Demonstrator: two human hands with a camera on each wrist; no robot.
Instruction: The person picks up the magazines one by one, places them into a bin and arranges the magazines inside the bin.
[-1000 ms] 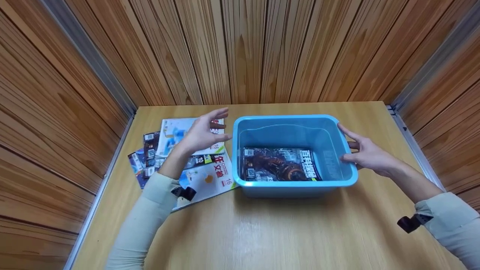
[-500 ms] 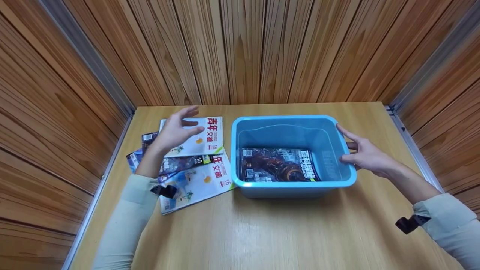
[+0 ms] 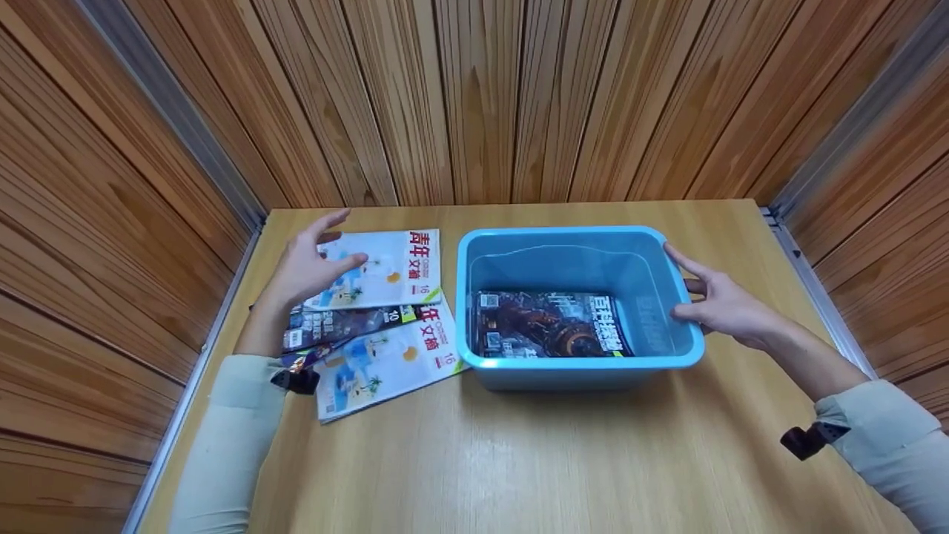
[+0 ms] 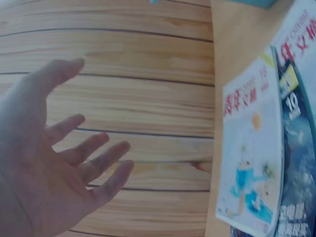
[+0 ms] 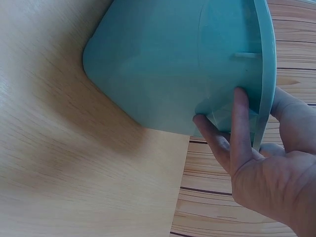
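Note:
A blue plastic bin (image 3: 578, 364) stands on the wooden table, with a dark magazine (image 3: 552, 334) lying flat in its bottom. My right hand (image 3: 715, 300) holds the bin's right wall, thumb inside the rim and fingers along the outside; the right wrist view shows that hand (image 5: 247, 148) pinching the bin (image 5: 168, 59) at the rim. My left hand (image 3: 311, 263) hovers with spread fingers over the left end of a white magazine (image 3: 385, 271), holding nothing. The left wrist view shows the open left hand (image 4: 54, 163) beside that white magazine (image 4: 249, 168).
Left of the bin, several magazines are fanned out: a dark one (image 3: 348, 322) under the top white one, and another white one (image 3: 385, 363) nearest me. Wood-panelled walls close in on the table (image 3: 519, 460) at the back and both sides.
My left hand has swung left, from near the bin's left rim to over the left end of the magazines. The right hand stays on the bin's right wall.

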